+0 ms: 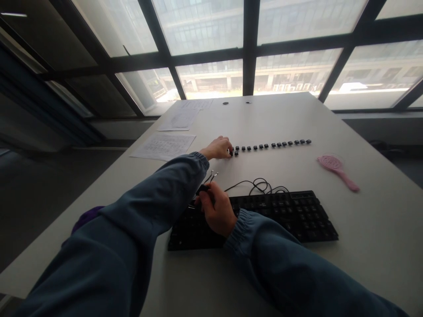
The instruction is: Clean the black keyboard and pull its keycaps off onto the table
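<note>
My left hand reaches to the left end of a row of small black keycaps, its fingers pinched on a keycap at the tabletop. My right hand is closed on a small black tool with thin wire prongs, held above the left part of a black keyboard. One keycap sits just in front of the row, close to my left fingertips. My left sleeve hides part of the keyboard's left side.
Behind the keyboard lies its coiled black cable. A pink hairbrush rests at the right. Printed papers lie at the left of the white table. Windows stand beyond the far edge.
</note>
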A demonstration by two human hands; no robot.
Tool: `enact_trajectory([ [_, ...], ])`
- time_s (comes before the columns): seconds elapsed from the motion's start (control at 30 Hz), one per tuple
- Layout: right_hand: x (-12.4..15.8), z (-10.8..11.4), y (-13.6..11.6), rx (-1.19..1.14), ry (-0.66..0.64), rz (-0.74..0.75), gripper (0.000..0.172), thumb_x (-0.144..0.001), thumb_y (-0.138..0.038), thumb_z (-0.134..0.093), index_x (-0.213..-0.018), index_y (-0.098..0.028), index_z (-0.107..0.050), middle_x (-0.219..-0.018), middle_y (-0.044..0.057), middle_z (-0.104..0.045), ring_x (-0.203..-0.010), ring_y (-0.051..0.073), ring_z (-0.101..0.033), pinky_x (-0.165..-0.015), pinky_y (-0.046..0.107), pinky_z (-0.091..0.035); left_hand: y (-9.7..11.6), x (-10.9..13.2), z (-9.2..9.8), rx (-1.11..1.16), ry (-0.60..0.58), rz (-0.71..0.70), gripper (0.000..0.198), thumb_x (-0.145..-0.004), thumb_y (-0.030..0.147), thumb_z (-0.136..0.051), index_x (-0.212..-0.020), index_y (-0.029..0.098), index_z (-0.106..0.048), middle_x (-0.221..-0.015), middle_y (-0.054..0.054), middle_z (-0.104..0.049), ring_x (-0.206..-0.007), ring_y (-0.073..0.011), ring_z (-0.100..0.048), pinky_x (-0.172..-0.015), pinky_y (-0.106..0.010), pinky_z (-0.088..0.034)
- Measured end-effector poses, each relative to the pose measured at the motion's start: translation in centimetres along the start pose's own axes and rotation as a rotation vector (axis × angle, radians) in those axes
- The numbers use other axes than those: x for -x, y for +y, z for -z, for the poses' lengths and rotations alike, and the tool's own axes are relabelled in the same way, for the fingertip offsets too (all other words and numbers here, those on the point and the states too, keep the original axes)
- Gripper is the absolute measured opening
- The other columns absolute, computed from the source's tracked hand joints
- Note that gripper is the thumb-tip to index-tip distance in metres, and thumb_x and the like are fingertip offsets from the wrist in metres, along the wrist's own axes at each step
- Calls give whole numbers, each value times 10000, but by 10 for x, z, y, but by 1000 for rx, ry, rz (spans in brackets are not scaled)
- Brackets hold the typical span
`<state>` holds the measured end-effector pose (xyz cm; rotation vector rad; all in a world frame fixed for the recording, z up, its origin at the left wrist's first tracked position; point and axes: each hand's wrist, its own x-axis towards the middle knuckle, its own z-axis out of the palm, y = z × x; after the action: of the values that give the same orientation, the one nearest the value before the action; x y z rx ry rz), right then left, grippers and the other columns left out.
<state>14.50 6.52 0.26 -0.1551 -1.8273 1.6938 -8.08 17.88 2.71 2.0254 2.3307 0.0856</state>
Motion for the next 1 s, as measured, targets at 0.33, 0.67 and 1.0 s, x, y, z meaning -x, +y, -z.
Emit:
enact_trajectory([
  [0.33, 1, -2, 2, 1, 0, -4, 93, -990, -323, -483, -982, -236, -517, -769, -6, -682, -622, 140, -611, -597, 251, -469, -3, -2, 1, 21, 16, 0, 265, -680, 293, -737, -910, 187, -813, -1012, -98, -660, -1026, -268, -582, -1008, -344, -447],
  [0.67, 1, -1, 2, -2, 47, 20, 95, -989, -319, -481, -976, -236, -525, -769, -7, -687, -664, 148, -623, -670, 277, -493, -1, 51, 43, 301, 400, -42, 226, -838, 357, -673, -896, 170, -787, -950, -73, -696, -832, -177, -605, -813, -318, -494],
  [1.0, -21, 12, -23, -106, 385, -57, 221, -1006, -414, -460, -891, -226, -483, -695, -4, -693, -590, 131, -607, -597, 268, -472, 37, 232, 15, 577, 399, 205, 305, -985, 391, -518, -1018, 184, -739, -1074, -72, -746, -1050, -216, -670, -977, -358, -501],
])
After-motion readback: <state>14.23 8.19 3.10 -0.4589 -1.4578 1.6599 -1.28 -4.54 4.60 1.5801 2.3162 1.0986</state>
